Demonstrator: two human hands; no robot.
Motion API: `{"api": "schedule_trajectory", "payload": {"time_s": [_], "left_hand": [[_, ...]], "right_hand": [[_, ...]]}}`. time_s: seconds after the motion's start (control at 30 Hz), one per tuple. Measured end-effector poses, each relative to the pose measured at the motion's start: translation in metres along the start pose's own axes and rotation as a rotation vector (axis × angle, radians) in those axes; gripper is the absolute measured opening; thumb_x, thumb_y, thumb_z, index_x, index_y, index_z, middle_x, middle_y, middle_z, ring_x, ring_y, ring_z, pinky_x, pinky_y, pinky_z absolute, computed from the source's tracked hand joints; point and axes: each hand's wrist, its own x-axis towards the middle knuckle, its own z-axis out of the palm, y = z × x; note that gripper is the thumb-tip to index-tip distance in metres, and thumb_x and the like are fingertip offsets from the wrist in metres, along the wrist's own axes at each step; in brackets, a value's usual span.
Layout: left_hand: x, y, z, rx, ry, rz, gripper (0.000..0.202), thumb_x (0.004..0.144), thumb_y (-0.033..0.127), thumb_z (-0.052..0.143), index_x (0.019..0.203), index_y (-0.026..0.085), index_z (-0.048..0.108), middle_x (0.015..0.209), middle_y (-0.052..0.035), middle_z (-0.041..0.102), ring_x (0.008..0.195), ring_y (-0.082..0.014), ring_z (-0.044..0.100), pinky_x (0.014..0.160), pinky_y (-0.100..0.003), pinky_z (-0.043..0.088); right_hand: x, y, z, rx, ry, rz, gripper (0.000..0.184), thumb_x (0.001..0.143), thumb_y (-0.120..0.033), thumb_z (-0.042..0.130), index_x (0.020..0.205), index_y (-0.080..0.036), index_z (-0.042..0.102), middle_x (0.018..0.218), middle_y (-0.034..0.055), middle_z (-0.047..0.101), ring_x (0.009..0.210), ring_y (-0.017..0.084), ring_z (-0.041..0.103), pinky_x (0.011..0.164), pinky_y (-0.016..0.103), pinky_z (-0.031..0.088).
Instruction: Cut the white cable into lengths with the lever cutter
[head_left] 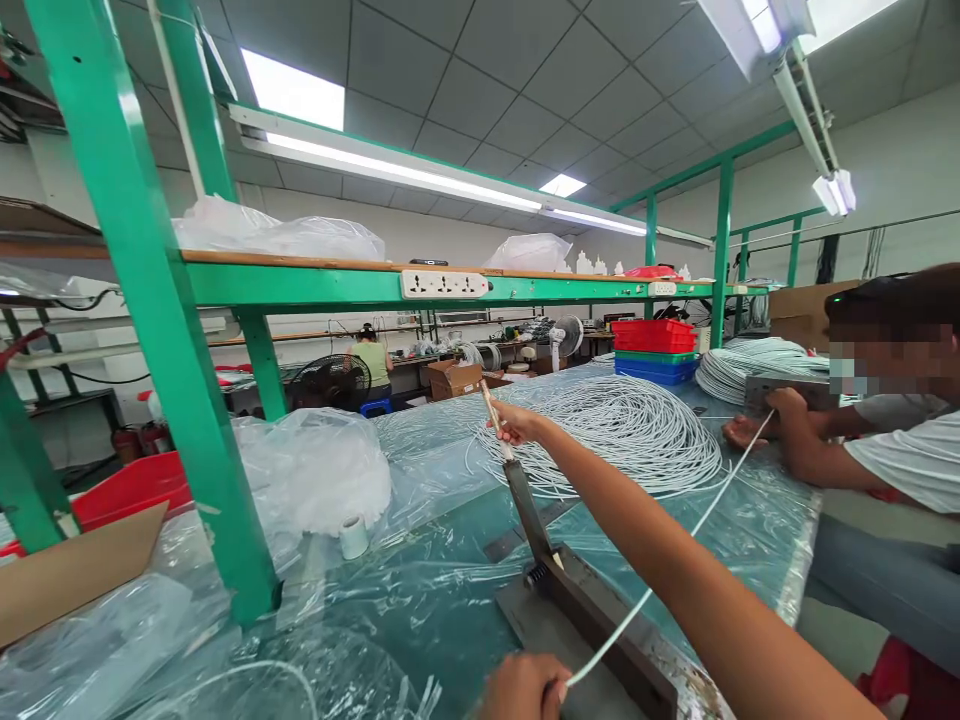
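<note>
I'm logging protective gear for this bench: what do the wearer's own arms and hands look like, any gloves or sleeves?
Both are bare. The right hand and its long forearm show no glove, sleeve, watch or band. The left hand is ungloved too; only its top edge shows.

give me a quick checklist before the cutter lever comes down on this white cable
1. Right hand has the lever handle firmly: ok, fingers closed round it, lever raised.
2. Left hand holds the white cable: ok, pinched near the bottom edge of the view.
3. Cable lies across the cutter: ok, it runs taut over the base.
4. Left fingers are off the blade line: cannot tell, hand is close to the base and partly cut off.
5. Co-worker's hands are away from the cutter: ok, they rest farther along the cable by the cable coil.
</note>
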Motion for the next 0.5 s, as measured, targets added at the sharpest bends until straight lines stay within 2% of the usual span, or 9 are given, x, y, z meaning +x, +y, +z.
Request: {"api": "schedule_trajectory", "payload": {"time_s": [0.03, 0.1, 0.2, 0.27, 0.33, 0.4, 0.5], "left_hand": [[0.003, 0.0, 0.001, 0.013, 0.048, -0.005, 0.029, 0.07, 0.013, 0.04, 0.077, 0.017, 0.068, 0.081, -0.0097, 0.066, 0.077, -0.0227, 0.057, 0.062, -0.027, 0.031], [0.007, 0.0, 0.003, -0.104, 0.117, -0.029, 0.022, 0.069, 0.011, 0.04, 0.07, 0.014, 0.062, 0.074, -0.0087, 0.062, 0.073, -0.0198, 0.055, 0.062, -0.026, 0.031], [0.011, -0.003, 0.004, -0.478, 0.085, -0.092, 0.012, 0.071, 0.02, 0.044, 0.066, 0.015, 0.053, 0.052, 0.0011, 0.047, 0.053, -0.0126, 0.044, 0.053, -0.022, 0.027], [0.013, -0.004, 0.006, -0.587, 0.056, -0.097, 0.02, 0.072, 0.033, 0.048, 0.069, 0.015, 0.053, 0.045, 0.0071, 0.031, 0.045, -0.0094, 0.03, 0.049, -0.022, 0.021], [0.013, -0.002, 0.008, -0.538, 0.087, -0.097, 0.03, 0.072, 0.042, 0.05, 0.079, 0.014, 0.058, 0.046, 0.008, 0.026, 0.045, -0.0094, 0.025, 0.048, -0.023, 0.017], [0.011, 0.005, 0.008, -0.401, 0.122, -0.095, 0.029, 0.075, 0.04, 0.049, 0.087, 0.017, 0.063, 0.048, 0.0046, 0.037, 0.049, -0.0114, 0.035, 0.05, -0.023, 0.019], [0.006, 0.02, 0.006, -0.116, 0.168, -0.074, 0.022, 0.078, 0.023, 0.042, 0.078, 0.021, 0.065, 0.066, -0.0026, 0.058, 0.063, -0.0167, 0.05, 0.055, -0.026, 0.022]], "right_hand": [[-0.002, 0.0, -0.003, 0.007, -0.005, -0.006, 0.058, 0.085, -0.06, 0.018, 0.08, -0.012, 0.05, 0.054, -0.0031, 0.043, 0.039, 0.004, 0.035, 0.035, 0.016, 0.028], [-0.009, 0.0, -0.01, 0.029, -0.027, -0.021, 0.064, 0.083, -0.063, 0.011, 0.079, -0.014, 0.05, 0.05, -0.0027, 0.042, 0.036, 0.005, 0.035, 0.034, 0.015, 0.028], [-0.025, -0.001, -0.023, 0.073, -0.072, -0.046, 0.067, 0.08, -0.067, 0.008, 0.082, -0.015, 0.051, 0.046, -0.0018, 0.044, 0.035, 0.006, 0.036, 0.034, 0.014, 0.029], [-0.038, -0.001, -0.03, 0.103, -0.1, -0.059, 0.067, 0.079, -0.068, 0.011, 0.086, -0.015, 0.052, 0.046, -0.0014, 0.045, 0.034, 0.006, 0.037, 0.034, 0.014, 0.031], [-0.053, -0.002, -0.035, 0.129, -0.118, -0.068, 0.068, 0.078, -0.069, 0.011, 0.088, -0.015, 0.052, 0.045, -0.0008, 0.047, 0.034, 0.006, 0.038, 0.034, 0.014, 0.032], [-0.068, -0.002, -0.038, 0.151, -0.127, -0.07, 0.07, 0.078, -0.069, 0.009, 0.09, -0.015, 0.053, 0.046, 0.0002, 0.05, 0.035, 0.007, 0.043, 0.035, 0.014, 0.035], [-0.09, -0.003, -0.043, 0.173, -0.134, -0.06, 0.071, 0.079, -0.066, 0.006, 0.091, -0.014, 0.053, 0.05, 0.0022, 0.054, 0.039, 0.008, 0.05, 0.037, 0.015, 0.039]]}}
